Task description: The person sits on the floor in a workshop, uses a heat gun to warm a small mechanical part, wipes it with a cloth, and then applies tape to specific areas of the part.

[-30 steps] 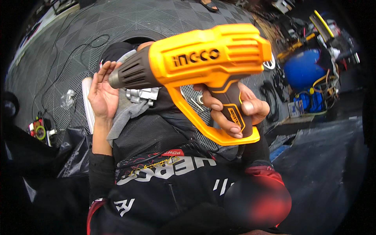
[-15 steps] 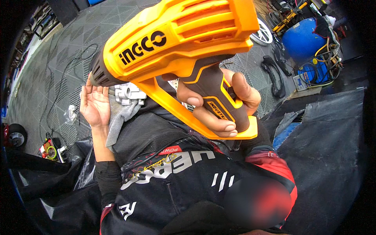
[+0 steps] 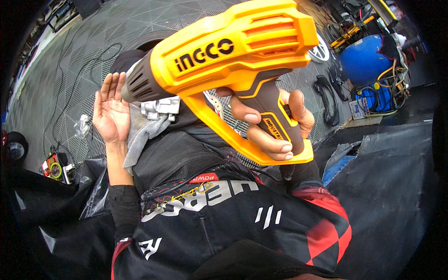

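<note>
My right hand (image 3: 261, 137) is shut on the handle of an orange-and-dark-brown heat gun (image 3: 238, 42), held high over my lap with its nozzle toward the left. Just beside the nozzle, my left hand (image 3: 112, 109) is open, palm up, fingers stretched and holding nothing; whether fingertips touch the nozzle I cannot tell. Below the gun, a silver metal part (image 3: 161, 107) rests on a grey cloth (image 3: 142, 144) draped over my dark-clothed lap.
Grey tile floor (image 3: 65, 98) with a cable, crumpled plastic (image 3: 83, 126) and small gear (image 3: 56, 170) lies left. Right are a blue tank (image 3: 361, 53) with hoses, a white wheel (image 3: 319, 46) and black parts (image 3: 326, 98). Black sheeting (image 3: 382, 196) spreads around me.
The heat gun swung up and leftward, then came back slightly right, now higher than a second ago. My left hand has shifted a little left, its fingers straighter.
</note>
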### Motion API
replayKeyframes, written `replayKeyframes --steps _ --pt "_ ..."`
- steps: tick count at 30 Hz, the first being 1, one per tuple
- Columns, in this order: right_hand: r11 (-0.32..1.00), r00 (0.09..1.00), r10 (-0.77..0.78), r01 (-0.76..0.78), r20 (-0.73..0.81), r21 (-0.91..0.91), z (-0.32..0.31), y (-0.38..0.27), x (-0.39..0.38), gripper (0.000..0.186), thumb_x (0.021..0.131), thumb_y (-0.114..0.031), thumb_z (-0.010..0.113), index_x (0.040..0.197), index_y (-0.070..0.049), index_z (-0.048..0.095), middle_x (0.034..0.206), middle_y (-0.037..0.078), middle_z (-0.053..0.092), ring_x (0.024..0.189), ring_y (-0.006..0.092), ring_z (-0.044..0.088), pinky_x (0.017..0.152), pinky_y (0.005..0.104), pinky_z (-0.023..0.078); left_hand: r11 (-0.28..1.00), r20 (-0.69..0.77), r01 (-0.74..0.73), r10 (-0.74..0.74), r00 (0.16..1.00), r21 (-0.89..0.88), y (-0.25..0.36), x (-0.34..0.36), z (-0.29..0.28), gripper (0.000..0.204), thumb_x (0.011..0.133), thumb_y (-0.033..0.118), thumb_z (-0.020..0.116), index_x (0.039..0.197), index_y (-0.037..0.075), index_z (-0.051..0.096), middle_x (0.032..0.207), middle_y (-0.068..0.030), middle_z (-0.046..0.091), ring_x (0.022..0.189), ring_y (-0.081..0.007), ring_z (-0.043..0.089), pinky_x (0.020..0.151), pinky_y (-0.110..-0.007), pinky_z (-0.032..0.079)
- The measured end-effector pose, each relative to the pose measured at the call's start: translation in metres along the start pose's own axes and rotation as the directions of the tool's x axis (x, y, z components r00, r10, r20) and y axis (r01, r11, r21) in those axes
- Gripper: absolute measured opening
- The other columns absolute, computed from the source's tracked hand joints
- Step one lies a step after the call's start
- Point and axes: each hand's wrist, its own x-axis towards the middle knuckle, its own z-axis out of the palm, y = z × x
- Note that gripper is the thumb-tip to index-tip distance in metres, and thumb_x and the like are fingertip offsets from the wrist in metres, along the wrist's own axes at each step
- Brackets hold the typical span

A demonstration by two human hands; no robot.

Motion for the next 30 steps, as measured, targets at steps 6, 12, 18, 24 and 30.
replayKeyframes --steps 6,12,18,24,30 --pt "1.000 1.000 -0.004 0.005 -0.019 0.018 -0.007 -0.002 -0.004 0.089 0.103 -0.044 0.058 0.152 0.013 0.009 0.116 0.017 0.043 0.059 0.0144 0.057 0.045 0.0235 0.053 0.994 -0.155 -0.047 0.062 0.986 0.099 -0.009 0.001 0.013 0.050 0.111 0.030 0.039 0.139 -0.008 0.052 0.142 -0.0236 0.057 0.140 -0.0371 0.050 0.121 -0.048 0.036" --pt "0.995 0.997 0.032 -0.038 -0.073 -0.092 -0.006 -0.003 0.001 0.092 0.101 -0.038 0.062 0.154 0.012 0.006 0.112 0.015 0.042 0.057 0.0135 0.056 0.043 0.0234 0.049 0.888 -0.162 -0.105 0.196 0.967 0.448 -0.017 0.001 0.033 0.052 0.112 0.034 0.035 0.133 -0.009 0.056 0.132 -0.0232 0.063 0.128 -0.0363 0.060 0.115 -0.047 0.042" --pt "0.990 0.999 -0.030 0.034 -0.034 0.138 -0.025 0.000 -0.004 0.094 0.099 -0.028 0.068 0.150 0.013 0.001 0.108 0.018 0.042 0.055 0.0212 0.059 0.043 0.0283 0.052 0.482 -0.076 -0.080 0.296 0.952 0.873 -0.015 -0.004 0.084 0.053 0.113 0.036 0.032 0.126 -0.006 0.061 0.119 -0.0182 0.068 0.110 -0.0225 0.067 0.097 -0.033 0.053" --pt "0.959 0.991 -0.037 -0.001 0.130 0.283 -0.046 -0.005 -0.003 0.081 0.099 -0.018 0.069 0.146 0.011 0.008 0.101 0.019 0.045 0.048 0.0200 0.058 0.039 0.0297 0.055 0.502 0.232 -0.350 0.284 0.931 0.791 -0.011 -0.005 0.115 0.033 0.101 0.019 0.065 0.128 -0.001 0.063 0.125 -0.0103 0.065 0.114 -0.0191 0.065 0.102 -0.034 0.050" --pt "0.956 0.983 -0.045 -0.010 0.179 0.293 -0.048 -0.009 -0.008 0.079 0.098 -0.020 0.071 0.144 0.007 0.011 0.096 0.016 0.046 0.046 0.0190 0.059 0.040 0.0307 0.057 0.298 0.476 -0.515 0.198 0.857 0.804 0.007 0.002 0.110 0.088 0.075 0.014 0.092 0.146 -0.005 0.045 0.147 -0.0226 0.050 0.134 -0.0331 0.054 0.115 -0.049 0.042"
